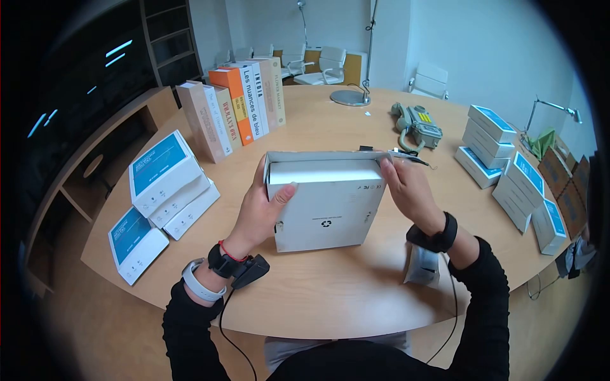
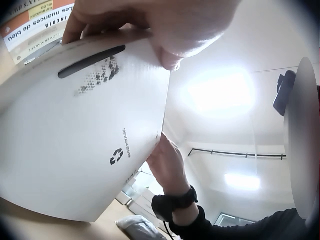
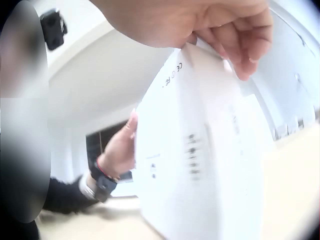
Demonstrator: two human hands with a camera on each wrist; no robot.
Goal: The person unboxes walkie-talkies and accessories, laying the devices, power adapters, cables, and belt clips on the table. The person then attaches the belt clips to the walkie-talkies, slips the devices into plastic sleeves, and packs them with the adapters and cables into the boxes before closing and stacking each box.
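Note:
A white cardboard box stands upright in front of me, its top open and a plain white piece inside. On its near face is a recycling mark. My left hand grips the left side, thumb on the near face and fingers round behind. At the top right corner my right hand pinches the rim, thumb in front. The left wrist view shows a dark slot in the box's side, just below the left hand. Fingers of the right hand curl over the corner in the right wrist view.
Blue-and-white boxes are stacked at left and right. Behind stands a row of books. A desk telephone and lamp base sit farther back. A grey packet lies beneath my right wrist.

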